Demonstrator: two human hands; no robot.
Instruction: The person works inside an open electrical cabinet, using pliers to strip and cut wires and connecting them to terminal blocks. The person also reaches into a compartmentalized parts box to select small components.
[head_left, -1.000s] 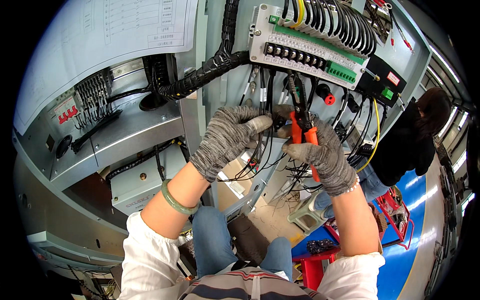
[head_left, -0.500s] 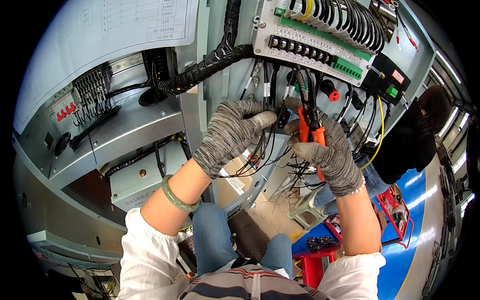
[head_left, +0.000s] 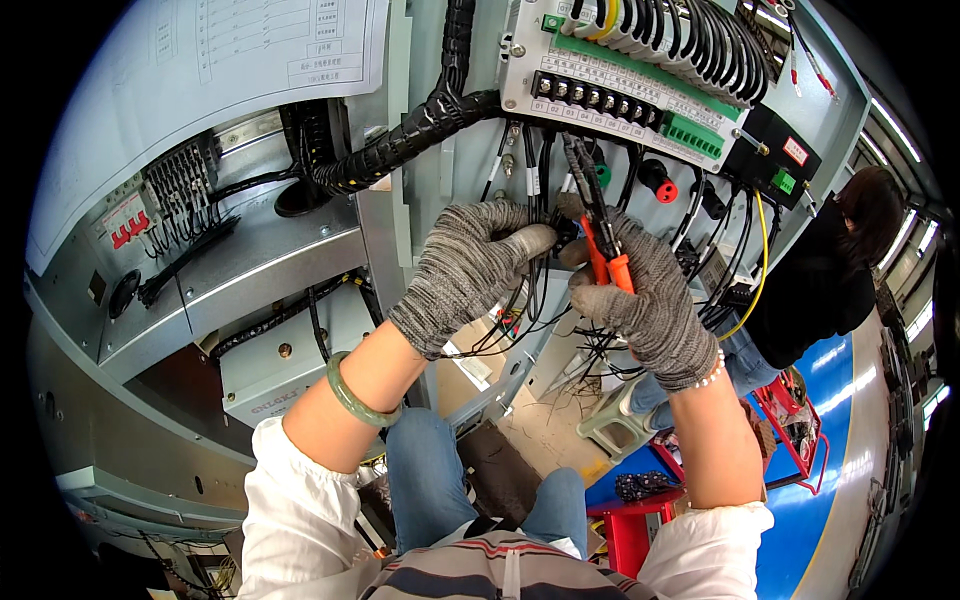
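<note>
My left hand, in a grey knitted glove, is closed around a bundle of thin black wires hanging below a white terminal unit. My right hand, gloved alike, grips orange-handled pliers with the dark jaws pointing up toward the unit's lower edge. The pliers' handles sit close together beside the wires. Whether the jaws bite on a wire cannot be made out. The fingertips of both hands are nearly together, partly hidden by the wires and tool.
A thick black wrapped harness runs across the grey cabinet at left, under a hanging paper drawing. A red-ended part and a yellow wire lie right of my hands. Another person is at right, near a red cart.
My right hand has shifted slightly left with the pliers. Their handles have drawn closer together, and the jaws have moved nearer the wires. My left hand stays almost in place.
</note>
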